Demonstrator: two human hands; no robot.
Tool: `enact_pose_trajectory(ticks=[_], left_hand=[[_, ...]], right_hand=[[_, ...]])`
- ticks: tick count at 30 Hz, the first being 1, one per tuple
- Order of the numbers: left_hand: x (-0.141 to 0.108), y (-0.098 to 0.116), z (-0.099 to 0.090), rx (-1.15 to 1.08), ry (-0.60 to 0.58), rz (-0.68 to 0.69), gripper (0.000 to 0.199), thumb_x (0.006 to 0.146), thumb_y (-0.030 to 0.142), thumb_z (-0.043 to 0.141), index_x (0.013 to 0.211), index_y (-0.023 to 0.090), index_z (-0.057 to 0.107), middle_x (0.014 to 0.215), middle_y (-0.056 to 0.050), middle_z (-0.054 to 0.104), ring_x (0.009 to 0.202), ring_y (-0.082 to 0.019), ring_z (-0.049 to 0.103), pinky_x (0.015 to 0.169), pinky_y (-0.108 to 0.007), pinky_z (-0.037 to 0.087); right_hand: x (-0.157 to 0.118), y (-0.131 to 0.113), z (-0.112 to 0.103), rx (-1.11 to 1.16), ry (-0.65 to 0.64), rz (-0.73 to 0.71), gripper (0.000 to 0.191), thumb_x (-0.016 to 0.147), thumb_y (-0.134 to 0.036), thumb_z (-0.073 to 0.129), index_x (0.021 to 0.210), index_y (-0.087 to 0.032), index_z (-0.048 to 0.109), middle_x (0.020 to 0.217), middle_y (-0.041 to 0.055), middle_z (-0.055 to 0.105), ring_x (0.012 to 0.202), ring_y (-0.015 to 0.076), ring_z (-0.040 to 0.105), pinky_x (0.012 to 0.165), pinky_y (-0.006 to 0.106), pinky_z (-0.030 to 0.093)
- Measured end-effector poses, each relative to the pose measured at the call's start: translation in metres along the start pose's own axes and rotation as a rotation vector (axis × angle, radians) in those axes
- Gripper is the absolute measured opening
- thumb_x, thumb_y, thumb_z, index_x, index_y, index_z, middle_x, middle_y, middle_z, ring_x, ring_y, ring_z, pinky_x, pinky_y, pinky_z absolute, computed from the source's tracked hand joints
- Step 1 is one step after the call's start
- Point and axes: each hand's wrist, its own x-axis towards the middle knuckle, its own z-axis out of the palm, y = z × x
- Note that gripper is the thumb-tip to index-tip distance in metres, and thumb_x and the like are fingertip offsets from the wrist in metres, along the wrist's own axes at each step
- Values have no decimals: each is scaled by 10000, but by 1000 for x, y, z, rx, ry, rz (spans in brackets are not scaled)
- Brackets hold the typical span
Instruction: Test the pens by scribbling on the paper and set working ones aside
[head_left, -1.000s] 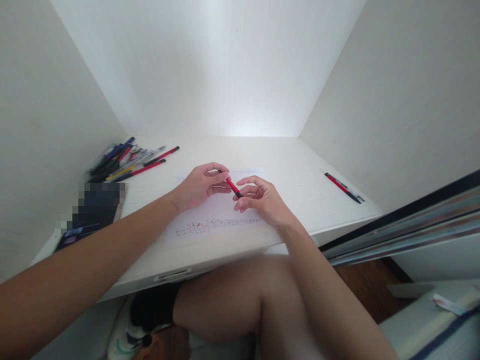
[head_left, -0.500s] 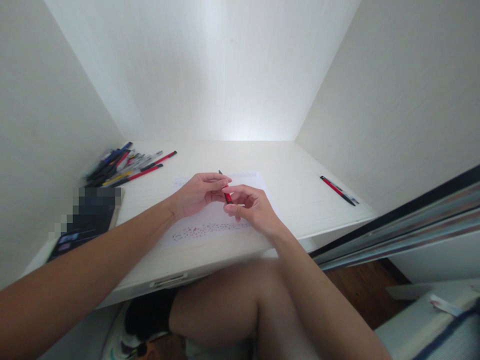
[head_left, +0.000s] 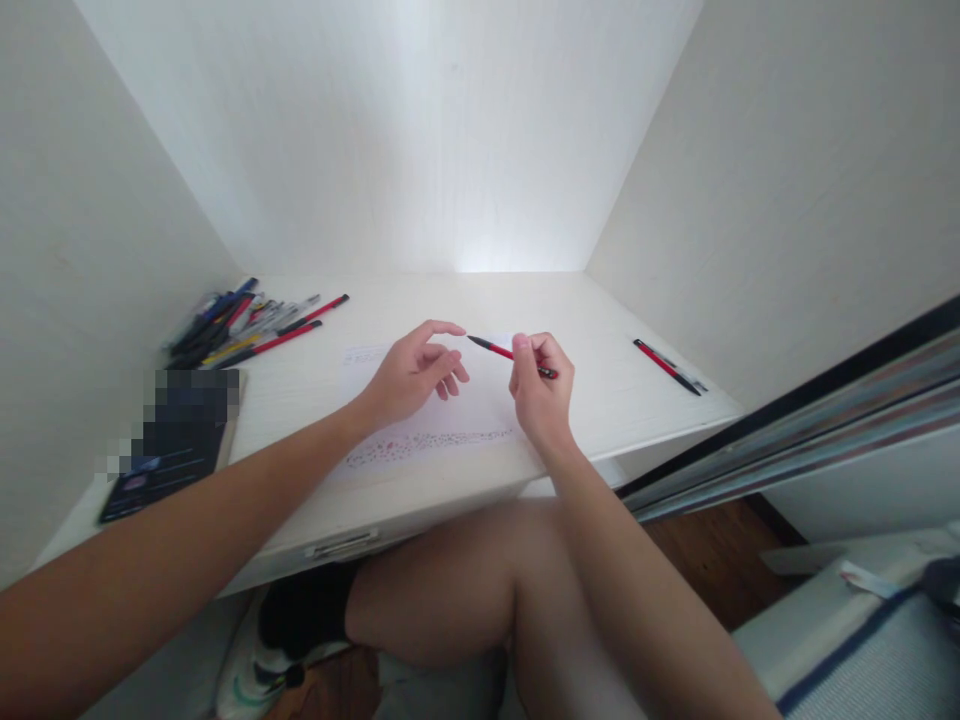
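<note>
My right hand [head_left: 541,385] is closed on a red and black pen [head_left: 499,350], whose dark tip points left toward my other hand. Fingers apart and holding nothing, my left hand [head_left: 420,372] hovers over the paper, its index fingertip close to the pen's tip. The white paper [head_left: 450,415] lies on the desk under both hands, with small coloured marks along its near part and faint writing near its far edge.
Many pens [head_left: 225,325] are piled at the desk's back left, near a dark book or case [head_left: 180,440]. Another red and black pen [head_left: 666,367] lies by the right wall. White panels enclose the desk [head_left: 420,290]. My bent leg is below its front edge.
My hands have come apart. My right hand has moved right with the pen, which now points left, and my left hand has let go and opened.
</note>
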Motion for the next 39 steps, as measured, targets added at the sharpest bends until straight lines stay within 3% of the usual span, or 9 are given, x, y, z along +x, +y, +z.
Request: enact_pose_trajectory(ticks=[4, 8, 15, 20, 22, 26, 31, 36, 39], left_hand=[[-1, -1, -2, 426, 23, 188, 182, 957, 349, 641, 952, 186, 724, 724, -15, 753, 587, -128, 652, 602, -265, 493], [1, -6, -5, 627, -32, 248, 198, 938, 312, 620, 883, 193, 768, 707, -2, 740, 596, -129, 622, 642, -282, 458], [0, -8, -4, 676, -114, 233, 217, 932, 309, 602, 906, 197, 785, 703, -2, 739, 575, -131, 601, 626, -282, 428], [0, -9, -4, 697, -168, 220, 251, 960, 380, 599, 917, 210, 778, 677, -2, 685, 585, -147, 573, 665, -303, 455], [0, -11, -5, 712, -214, 236, 294, 962, 458, 626, 996, 212, 784, 786, -34, 710, 699, -186, 627, 756, -338, 494], [-3, -15, -4, 787, -363, 230, 497, 920, 608, 688, 1259, 251, 752, 1250, -123, 711, 1164, -322, 643, 1073, -490, 446], [-9, -21, -2, 840, -437, 186, 532, 985, 625, 611, 1418, 326, 692, 1575, -140, 544, 1432, -401, 490, 1216, -604, 305], [-9, -27, -3, 831, -446, 169, 563, 1004, 637, 579, 1487, 354, 639, 1652, -128, 470, 1491, -403, 440, 1253, -599, 263], [-8, -26, -3, 865, -459, 151, 584, 1016, 651, 546, 1514, 353, 612, 1683, -126, 426, 1518, -397, 407, 1262, -592, 244]], right_hand=[[12, 1, -11, 298, 0, 250, 274, 908, -501, 674, 946, -230, 667, 704, -8, 619, 533, 124, 507, 456, 281, 327], [16, 1, -18, 475, -22, 373, 274, 852, -444, 724, 990, -209, 707, 878, 46, 725, 662, 142, 630, 491, 266, 395], [14, 1, -25, 538, 5, 386, 445, 860, -491, 778, 662, -240, 469, 482, -124, 235, 424, 71, 200, 425, 256, 249], [15, -1, -50, 430, -257, 436, 372, 891, -585, 681, 907, -214, 665, 658, 7, 654, 560, 145, 583, 549, 301, 490], [15, 2, -62, 351, -290, 415, 404, 874, -619, 697, 907, -218, 663, 685, 21, 683, 571, 155, 612, 523, 295, 478], [13, 11, -80, 206, -221, 391, 398, 878, -595, 712, 756, -240, 579, 417, -90, 415, 341, 90, 313, 371, 253, 217], [6, 10, -80, 232, -524, 466, 364, 896, -519, 700, 1008, -175, 732, 770, 68, 765, 603, 178, 677, 484, 277, 451], [-7, 3, -68, 44, -585, 363, 302, 960, -423, 689, 758, -200, 656, 472, -61, 511, 426, 90, 418, 440, 240, 291], [-11, -1, -65, 2, -665, 354, 246, 987, -379, 635, 828, -200, 689, 568, -31, 618, 474, 107, 494, 476, 250, 373]])
